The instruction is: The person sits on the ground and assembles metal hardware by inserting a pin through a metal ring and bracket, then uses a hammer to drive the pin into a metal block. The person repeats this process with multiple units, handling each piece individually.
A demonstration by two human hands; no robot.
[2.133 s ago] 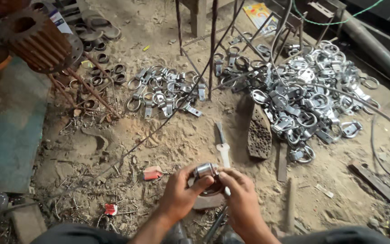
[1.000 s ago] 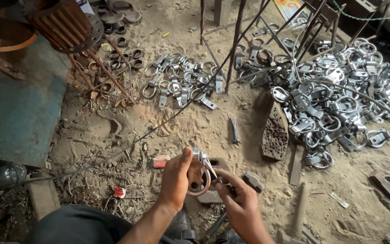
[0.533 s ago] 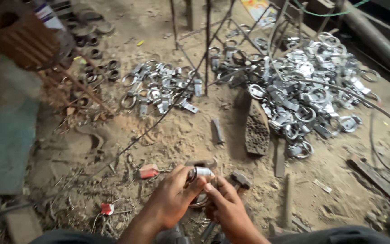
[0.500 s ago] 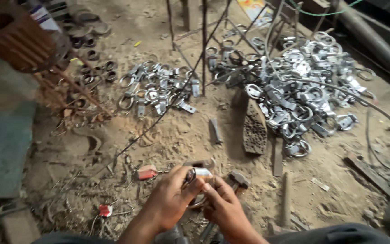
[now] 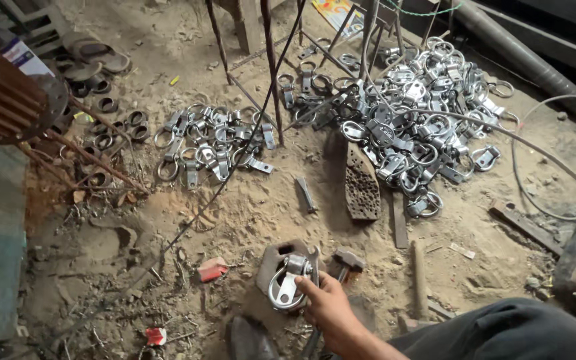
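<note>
- Our right hand [image 5: 325, 308] pinches the ring clamp [image 5: 287, 285], which rests on the metal block [image 5: 276, 261].
- Hammer [image 5: 345, 261] just right of the block.
- Big clamp pile [image 5: 416, 127] well beyond the block.

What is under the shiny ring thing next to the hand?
The ring piece lies on a dark metal block sitting in the sandy ground. The block's middle is covered by the ring.

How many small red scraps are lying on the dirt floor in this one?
2. One red scrap lies just left of the ring fitting on its block; the other red scrap is lower left, near the bottom edge. Debris may hide more.
</note>
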